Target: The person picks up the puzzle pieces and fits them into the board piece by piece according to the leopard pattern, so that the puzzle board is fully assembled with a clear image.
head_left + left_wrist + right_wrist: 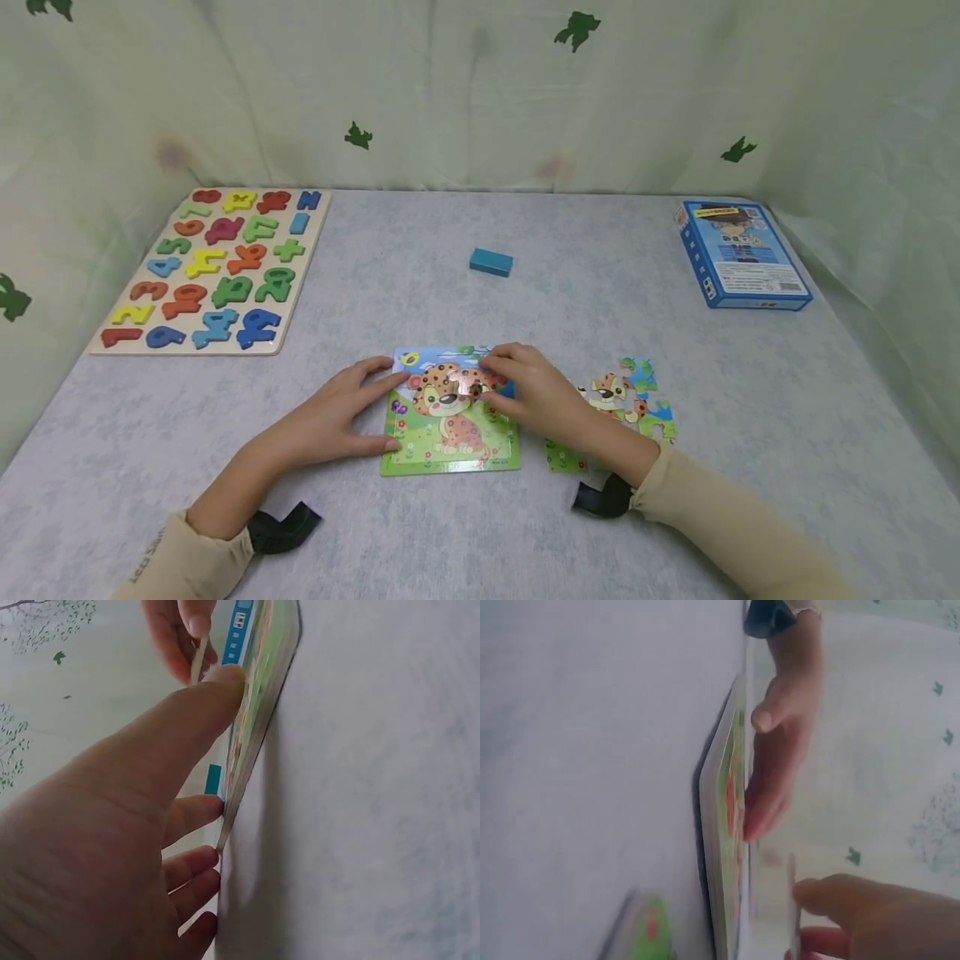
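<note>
A leopard picture jigsaw board (450,457) lies flat on the table. My left hand (348,417) is at its left edge, fingers spread and thumb touching the lower left border. Over the upper right of the board, my right hand (536,392) pinches a jigsaw piece (468,382) between thumb and fingers. In the right wrist view that piece (793,907) is seen edge-on, raised off the board. Several loose jigsaw pieces (641,375) lie to the right of the board, partly hidden by my right forearm.
A wooden number board (303,287) lies at the back left. Behind the jigsaw is a small blue block (491,262), and a blue box (757,279) lies at the back right. A pale curtain (465,108) closes off the table's back.
</note>
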